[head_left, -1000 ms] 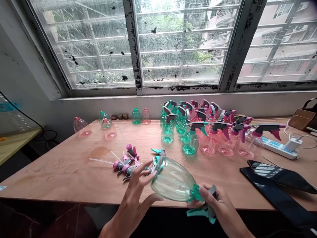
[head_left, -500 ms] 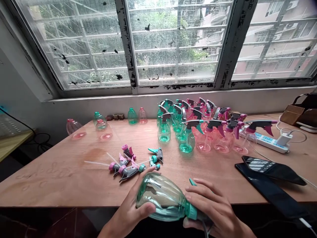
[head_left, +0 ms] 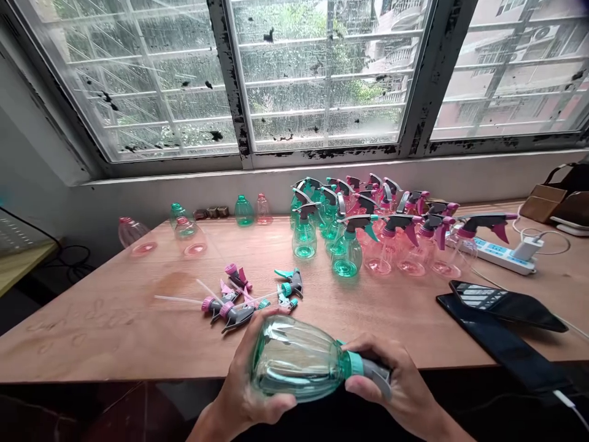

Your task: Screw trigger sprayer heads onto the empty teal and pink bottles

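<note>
Five headless bottles (head_left: 244,212) and a pile of loose spray heads (head_left: 238,317) left; bottle cluster (head_left: 346,259) farther right already wears heads. Green bottle (head_left: 299,356) sideways at table (head_left: 115,337) front edge: left hand (head_left: 251,383) clasping its base end, right hand (head_left: 402,380) gripping its fitted head (head_left: 376,372), tightness unclear.

Green bottle (head_left: 299,359) held sideways in left-hand grip (head_left: 243,387); right-hand grip (head_left: 401,376) on its grey sprayer head (head_left: 375,371). Loose pump tops (head_left: 239,316) lie on bench (head_left: 115,334) beyond.
</note>
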The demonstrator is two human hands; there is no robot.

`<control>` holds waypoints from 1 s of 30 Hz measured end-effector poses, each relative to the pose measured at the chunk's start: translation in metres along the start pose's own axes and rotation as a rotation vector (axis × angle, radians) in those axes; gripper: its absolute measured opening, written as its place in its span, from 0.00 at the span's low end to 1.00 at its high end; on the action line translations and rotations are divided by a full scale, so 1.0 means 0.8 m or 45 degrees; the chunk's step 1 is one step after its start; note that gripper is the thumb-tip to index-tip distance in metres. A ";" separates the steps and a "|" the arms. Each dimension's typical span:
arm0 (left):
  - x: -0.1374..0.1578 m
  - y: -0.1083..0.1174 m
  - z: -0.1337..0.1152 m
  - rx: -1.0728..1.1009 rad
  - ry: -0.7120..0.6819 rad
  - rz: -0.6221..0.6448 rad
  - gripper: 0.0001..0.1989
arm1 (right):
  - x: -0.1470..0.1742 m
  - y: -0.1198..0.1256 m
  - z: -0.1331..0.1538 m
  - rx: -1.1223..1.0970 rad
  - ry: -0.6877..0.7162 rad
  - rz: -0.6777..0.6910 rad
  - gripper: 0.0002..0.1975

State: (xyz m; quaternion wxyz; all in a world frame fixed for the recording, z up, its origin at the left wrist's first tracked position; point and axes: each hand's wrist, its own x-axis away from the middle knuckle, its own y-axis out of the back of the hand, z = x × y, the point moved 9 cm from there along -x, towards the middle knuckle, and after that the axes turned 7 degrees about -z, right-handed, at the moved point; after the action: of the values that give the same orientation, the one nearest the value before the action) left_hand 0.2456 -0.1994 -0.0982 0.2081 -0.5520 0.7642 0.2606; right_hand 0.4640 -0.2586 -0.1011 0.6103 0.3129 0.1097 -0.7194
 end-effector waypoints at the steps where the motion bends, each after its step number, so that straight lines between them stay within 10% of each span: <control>1: 0.002 0.003 0.006 -0.019 0.019 0.037 0.44 | -0.001 0.001 0.004 0.011 0.041 -0.006 0.21; 7: 0.017 0.009 0.063 -0.001 0.369 0.306 0.53 | -0.042 0.049 0.063 0.428 0.377 -0.169 0.17; 13: 0.007 -0.007 0.061 -0.190 0.469 0.429 0.25 | -0.172 0.063 0.141 1.218 0.359 -0.135 0.20; 21: -0.001 -0.012 0.046 -0.315 0.411 0.456 0.16 | -0.283 -0.047 0.057 1.662 -0.080 0.562 0.16; 30: -0.003 -0.012 0.041 -0.343 0.352 0.433 0.15 | -0.299 -0.063 0.001 1.633 -0.175 0.556 0.17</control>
State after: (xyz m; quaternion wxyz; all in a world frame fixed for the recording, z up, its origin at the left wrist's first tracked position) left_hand 0.2565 -0.1790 -0.1238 -0.0208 -0.4687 0.8257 0.3134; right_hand 0.4303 -0.0534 0.0279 0.4408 0.5814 -0.4433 -0.5207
